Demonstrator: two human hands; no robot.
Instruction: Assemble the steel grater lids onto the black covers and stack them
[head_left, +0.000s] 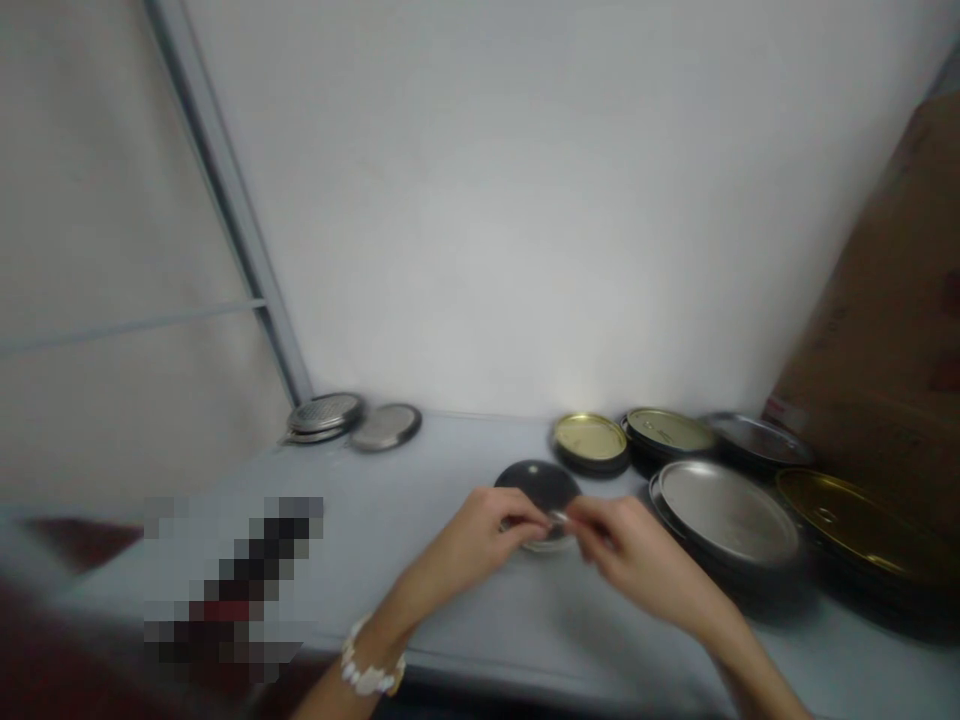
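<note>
A small shiny piece (557, 521), blurred, is pinched between the left hand (496, 528) and right hand (628, 548), at five o'clock from mid-view, a dark disc (534, 484) at its eleven. Light, stiff, probably slippery, it's judged; opposite edges are best gripped!

OK so, going off the middle lid (534, 484): a lid pile (327, 412) and another lid (385, 427) sat back left, several lid stacks (727, 510) were to its right, box (885, 340) past those, wall (510, 220) behind, table (450, 470) underneath.
</note>
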